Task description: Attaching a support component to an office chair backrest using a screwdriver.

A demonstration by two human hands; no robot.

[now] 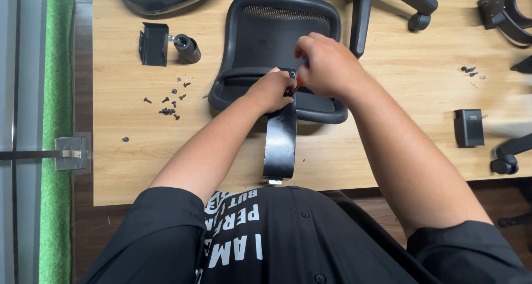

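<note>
Here we pinch the bracket [280, 134] onto the backrest [277, 34] with our left hand [271, 90], our right hand [327, 65] clenched around a screwdriver [300, 80], while loose screws [169, 104] wait on the table [399, 73].

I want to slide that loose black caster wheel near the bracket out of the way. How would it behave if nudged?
The caster wheel lies on its side on the smooth wooden table, so it would probably roll or swivel rather than slide. Its stem pokes toward the black bracket, likely curving its path. It looks like hard plastic, probably light.
</note>
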